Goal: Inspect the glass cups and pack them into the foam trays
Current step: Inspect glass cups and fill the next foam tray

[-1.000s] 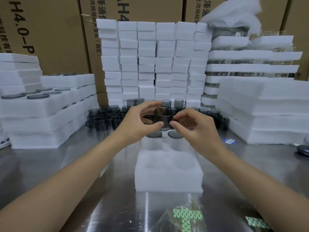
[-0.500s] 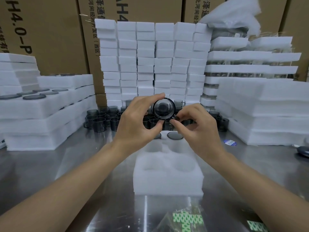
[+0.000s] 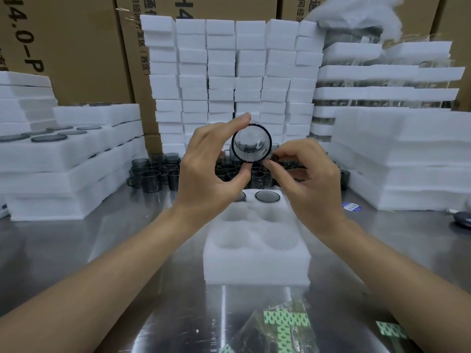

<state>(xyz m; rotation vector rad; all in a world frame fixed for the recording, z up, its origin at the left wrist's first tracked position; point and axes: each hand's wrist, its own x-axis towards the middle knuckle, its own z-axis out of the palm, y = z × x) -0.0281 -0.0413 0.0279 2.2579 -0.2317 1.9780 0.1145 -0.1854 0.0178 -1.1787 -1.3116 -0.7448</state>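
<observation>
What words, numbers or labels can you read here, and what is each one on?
"4.0-P": left cardboard box, cut off by the frame edge.
"(西区)": next box, ending a vertical line of Chinese print; the rest is too blurred or hidden by the foam stack.
Chinese characters on the top right box: too cropped to read.
Blue sticker on the table: too small to read.
Glass cup: no text seen.

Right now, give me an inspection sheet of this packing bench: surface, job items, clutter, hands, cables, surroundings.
Surface: steel table, reflective.
Job's things: glass cup held up, mouth toward camera; foam tray with two cups at its far end, nearer pockets empty; loose cups behind.
Clutter: plastic bag with green print; blue label.
Hands: left hand grips cup rim; right hand pinches its handle side.
Cables: nothing seen.
Surroundings: foam stacks; cardboard cartons.
</observation>
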